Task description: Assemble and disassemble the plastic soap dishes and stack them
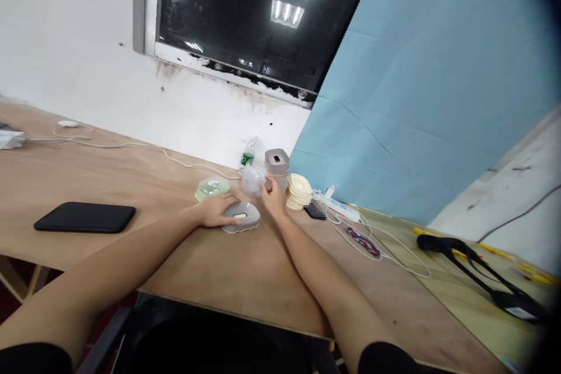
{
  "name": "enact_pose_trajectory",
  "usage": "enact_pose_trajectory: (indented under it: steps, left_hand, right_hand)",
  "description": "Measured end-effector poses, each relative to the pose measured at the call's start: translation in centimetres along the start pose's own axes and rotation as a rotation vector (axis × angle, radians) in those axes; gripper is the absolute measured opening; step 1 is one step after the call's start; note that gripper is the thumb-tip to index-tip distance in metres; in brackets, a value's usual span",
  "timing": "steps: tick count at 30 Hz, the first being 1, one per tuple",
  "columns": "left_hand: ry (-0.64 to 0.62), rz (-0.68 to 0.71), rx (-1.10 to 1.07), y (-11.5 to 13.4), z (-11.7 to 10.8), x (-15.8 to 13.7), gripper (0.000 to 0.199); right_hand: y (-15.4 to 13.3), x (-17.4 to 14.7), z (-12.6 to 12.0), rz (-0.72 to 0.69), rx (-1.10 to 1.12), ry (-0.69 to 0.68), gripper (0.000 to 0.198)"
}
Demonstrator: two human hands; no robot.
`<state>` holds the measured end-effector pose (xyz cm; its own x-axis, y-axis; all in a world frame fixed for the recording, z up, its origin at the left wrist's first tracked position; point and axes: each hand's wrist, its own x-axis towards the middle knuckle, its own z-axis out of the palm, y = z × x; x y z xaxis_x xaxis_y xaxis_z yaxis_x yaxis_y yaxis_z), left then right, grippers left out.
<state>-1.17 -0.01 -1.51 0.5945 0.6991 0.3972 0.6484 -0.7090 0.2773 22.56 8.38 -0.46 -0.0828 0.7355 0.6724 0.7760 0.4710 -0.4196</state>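
My left hand (217, 210) is closed around a low grey plastic box (243, 221) with a pale oblong piece on top, which stands on the table. Its thumb lies along the near side and its fingers over the far side. Just behind that hand is a similar pale green lidded box (213, 187). My right hand (274, 196) reaches to the clear plastic containers (253, 180), thumb and forefinger at their right edge. Behind it rises a stack of grey lids or boxes (277, 162). To its right is a stack of cream-coloured pieces (299, 191).
A clear bottle with a green label (248, 158) stands by the wall. A black phone-like slab (85, 217) lies left. On the right are a white power strip (342, 208), cables, a dark red patterned object (363, 243) and a black strap-like frame (475, 272).
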Motion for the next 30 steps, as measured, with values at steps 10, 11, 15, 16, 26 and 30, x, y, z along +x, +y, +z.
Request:
enact_pose_trajectory:
  steps: [10, 11, 15, 16, 26, 30]
  left_hand:
    - [-0.028, -0.044, 0.012, 0.0, 0.3, 0.0, 0.09]
    - [-0.012, -0.037, 0.015, 0.0, 0.2, 0.0, 0.088]
    - [0.091, -0.073, -0.013, -0.2, 0.1, 0.1, 0.075]
    - [0.13, -0.104, -0.043, -0.3, 0.1, 0.1, 0.071]
    - [0.249, -0.127, -0.329, -0.2, 0.0, 0.3, 0.054]
    - [0.311, -0.118, -0.339, -0.3, -0.1, 0.4, 0.054]
  right_hand:
    - [-0.3, -4.3, -1.1, -0.183, 0.095, -0.195, 0.033]
    - [-0.3, -4.2, -1.0, -0.188, 0.103, -0.222, 0.033]
    - [0.1, -3.7, -0.2, -0.186, 0.199, -0.211, 0.032]
    - [0.2, -3.6, -0.2, -0.174, 0.224, -0.178, 0.033]
    - [0.4, -3.8, -0.4, -0.227, 0.068, -0.033, 0.023]
    - [0.9, -3.7, -0.3, -0.34, -0.019, -0.034, 0.017]
